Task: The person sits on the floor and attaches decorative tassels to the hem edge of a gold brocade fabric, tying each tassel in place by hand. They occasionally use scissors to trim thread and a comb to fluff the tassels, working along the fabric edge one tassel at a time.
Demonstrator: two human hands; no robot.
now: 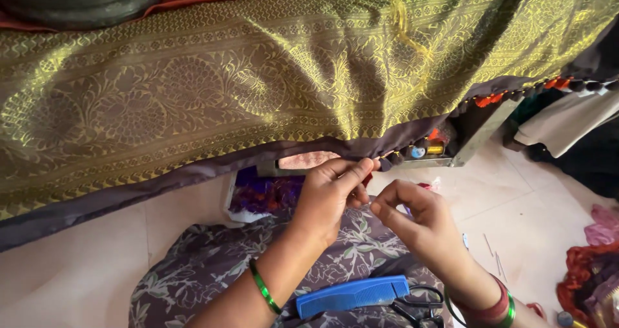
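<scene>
Two hands meet at the dark border of a gold brocade cloth [213,96] that hangs across the upper part of the head view. The left hand [330,196] is closed, thumb and forefinger pinching the cloth's dark purple hem [387,138] where small tassels [516,93] run along the edge. The right hand [416,221] sits just beside it, fingers curled and tips pinched together; whether it holds a thread or needle I cannot tell. Green bangles circle both wrists. On the floral-print lap below lie a blue comb [353,294] and, touching it, black-handled scissors [419,307]. Behind the hem, on the pale floor [77,270], an open metal box [451,149] holds thread spools.
</scene>
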